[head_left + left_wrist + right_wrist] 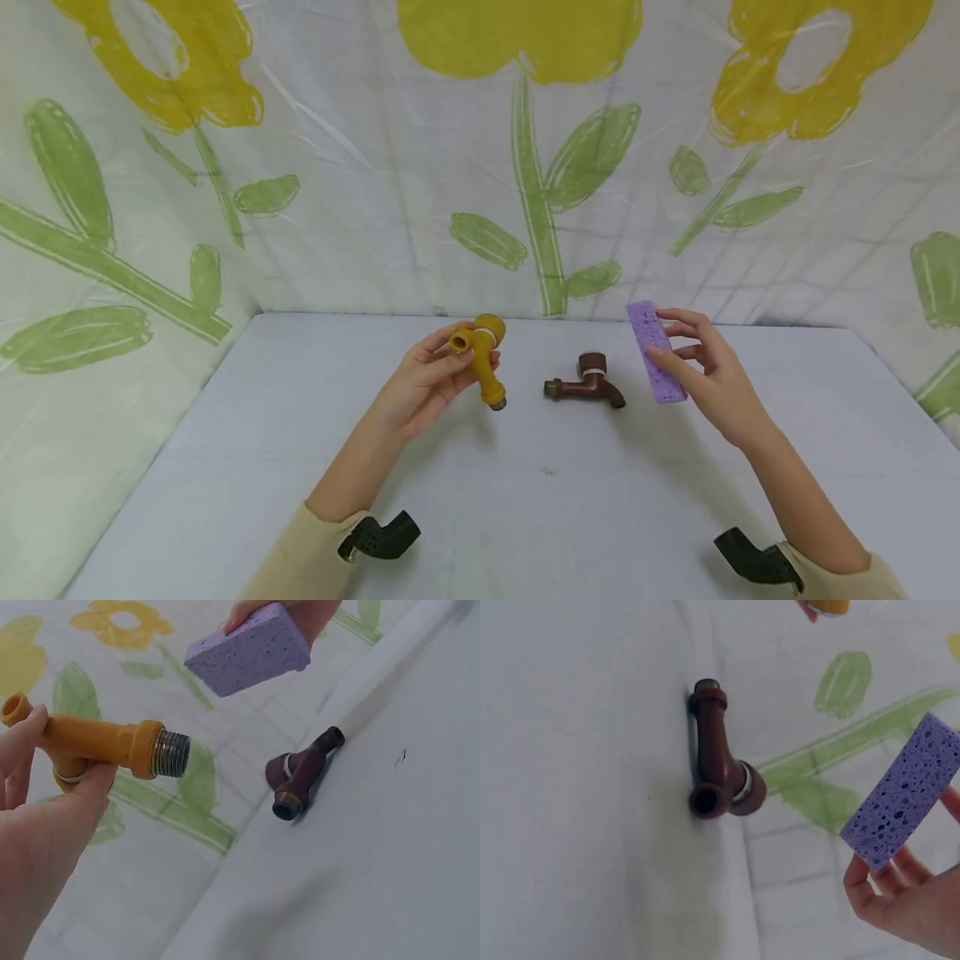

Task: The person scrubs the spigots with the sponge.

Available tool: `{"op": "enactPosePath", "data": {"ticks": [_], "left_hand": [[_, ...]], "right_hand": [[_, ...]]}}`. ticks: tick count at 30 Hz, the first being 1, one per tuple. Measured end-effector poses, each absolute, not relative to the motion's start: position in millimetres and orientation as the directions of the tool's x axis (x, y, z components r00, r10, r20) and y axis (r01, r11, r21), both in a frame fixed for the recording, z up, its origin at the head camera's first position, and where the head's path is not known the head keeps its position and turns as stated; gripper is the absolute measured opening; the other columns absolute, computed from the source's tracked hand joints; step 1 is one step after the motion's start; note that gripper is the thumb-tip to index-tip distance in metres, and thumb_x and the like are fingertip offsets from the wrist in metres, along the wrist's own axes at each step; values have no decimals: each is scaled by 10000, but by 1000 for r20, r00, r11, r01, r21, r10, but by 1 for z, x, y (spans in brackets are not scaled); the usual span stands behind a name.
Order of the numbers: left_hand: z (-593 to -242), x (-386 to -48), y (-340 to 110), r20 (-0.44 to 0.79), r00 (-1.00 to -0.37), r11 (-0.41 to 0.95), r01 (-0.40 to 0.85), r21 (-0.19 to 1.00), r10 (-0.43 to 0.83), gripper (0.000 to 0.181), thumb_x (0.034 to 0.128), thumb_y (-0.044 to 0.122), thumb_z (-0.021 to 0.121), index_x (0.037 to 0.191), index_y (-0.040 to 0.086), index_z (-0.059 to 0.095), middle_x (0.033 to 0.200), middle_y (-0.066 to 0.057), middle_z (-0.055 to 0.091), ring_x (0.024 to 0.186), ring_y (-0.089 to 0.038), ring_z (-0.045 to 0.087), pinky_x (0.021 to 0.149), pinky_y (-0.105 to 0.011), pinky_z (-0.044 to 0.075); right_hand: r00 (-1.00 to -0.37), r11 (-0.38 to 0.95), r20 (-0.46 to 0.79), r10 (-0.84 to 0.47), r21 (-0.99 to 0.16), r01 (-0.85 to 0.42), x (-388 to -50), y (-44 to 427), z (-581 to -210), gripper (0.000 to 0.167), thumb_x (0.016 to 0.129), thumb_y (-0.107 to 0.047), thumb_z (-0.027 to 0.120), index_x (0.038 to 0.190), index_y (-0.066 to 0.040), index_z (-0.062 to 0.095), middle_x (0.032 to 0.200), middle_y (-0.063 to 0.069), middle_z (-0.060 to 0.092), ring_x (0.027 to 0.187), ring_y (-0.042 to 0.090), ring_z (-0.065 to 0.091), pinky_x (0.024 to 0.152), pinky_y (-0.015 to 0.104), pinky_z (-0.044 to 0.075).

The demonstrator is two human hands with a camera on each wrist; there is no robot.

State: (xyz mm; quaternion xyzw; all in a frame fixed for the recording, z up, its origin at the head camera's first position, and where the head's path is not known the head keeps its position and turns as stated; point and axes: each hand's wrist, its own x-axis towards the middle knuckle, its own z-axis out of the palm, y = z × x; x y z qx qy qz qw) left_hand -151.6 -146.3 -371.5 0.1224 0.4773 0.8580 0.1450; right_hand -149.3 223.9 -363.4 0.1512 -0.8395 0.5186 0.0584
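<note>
In the head view my left hand point(431, 379) grips a yellow faucet point(486, 358) above the table, its threaded end pointing down and toward me. The left wrist view shows that faucet's metal thread point(172, 754) and the thumb and fingers around its body. My right hand point(708, 379) pinches a purple sponge point(657, 352) by its side, held up off the table. Pores cover the sponge point(907, 791) in the right wrist view. Between the two hands a dark brown faucet point(585, 383) lies on the table, untouched, its spout toward the right.
A white table point(480, 508) extends beneath both hands. Behind it hangs a pale sheet point(352, 233) printted with yellow flowers and green leaves. Each wrist carries a black camera mount point(380, 536) near the sleeve. A small dark mark point(548, 471) shows on the tabletop.
</note>
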Motion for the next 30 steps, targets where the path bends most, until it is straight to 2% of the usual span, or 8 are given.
{"op": "enactPosePath", "data": {"ticks": [5, 10, 12, 14, 17, 23, 26, 30], "left_hand": [[-375, -159, -152, 116, -928, -377, -28, 926, 353, 484, 1034, -119, 491, 1162, 257, 767, 1469, -133, 470, 1113, -225, 718, 1054, -307, 571], [-376, -165, -157, 102, -944, -194, 42, 980, 315, 465, 1004, -96, 603, 1432, 83, 638, 1571, -165, 431, 1071, -158, 731, 940, -245, 593], [-376, -168, -158, 81, -953, -93, 57, 994, 292, 571, 985, -58, 668, 1528, 67, 542, 1594, -143, 433, 1049, -140, 723, 880, -227, 596], [-376, -170, -159, 60, -962, 6, 64, 998, 268, 656, 967, -14, 727, 1570, 111, 501, 1606, -112, 433, 1028, -142, 713, 831, -221, 600], [-376, -173, -160, 41, -969, 114, 71, 991, 244, 735, 930, 29, 796, 1584, 162, 488, 1605, -82, 439, 994, -154, 707, 788, -221, 601], [-382, -182, -156, 86, -965, 248, 149, 957, 247, 786, 851, -7, 868, 1547, 63, 510, 1552, -138, 490, 952, -195, 736, 718, -201, 583], [-386, -189, -153, 102, -961, 326, 186, 927, 256, 805, 809, -12, 902, 1523, 35, 533, 1518, -163, 518, 944, -216, 727, 749, -207, 611], [-388, -195, -149, 117, -949, 438, 242, 866, 293, 792, 782, 11, 930, 1484, -1, 564, 1471, -174, 556, 930, -251, 711, 830, -273, 640]], "right_hand": [[-964, 464, 215, -153, -846, -263, -150, 233, -367, 557, 1066, -173, 643, 1579, -186, 429, 1411, 136, 480, 992, 56, 584, 612, 244, 568], [-982, 528, 160, -105, -827, -191, -151, 240, -369, 639, 1041, -243, 695, 1605, -168, 403, 1432, 222, 482, 969, 105, 532, 633, 218, 578], [-987, 561, 139, -82, -812, -161, -152, 242, -370, 672, 1031, -283, 709, 1611, -156, 395, 1442, 252, 475, 987, 147, 517, 631, 211, 572], [-990, 594, 127, -60, -792, -138, -153, 243, -371, 702, 1020, -313, 722, 1613, -135, 392, 1448, 278, 463, 1007, 197, 492, 621, 212, 557], [-991, 642, 125, -36, -757, -119, -156, 245, -374, 744, 1000, -334, 741, 1608, -84, 392, 1424, 300, 462, 1003, 249, 470, 605, 217, 523], [-991, 716, 136, -15, -690, -105, -166, 251, -382, 795, 972, -340, 762, 1573, 31, 398, 1359, 335, 491, 914, 271, 485, 603, 240, 459], [-992, 749, 124, -7, -657, -87, -170, 254, -387, 827, 960, -358, 768, 1556, 77, 394, 1346, 342, 494, 933, 305, 494, 659, 272, 445], [-995, 769, 96, 6, -637, -57, -173, 256, -394, 873, 941, -388, 781, 1541, 114, 395, 1349, 346, 485, 1021, 385, 506, 744, 350, 443]]}}
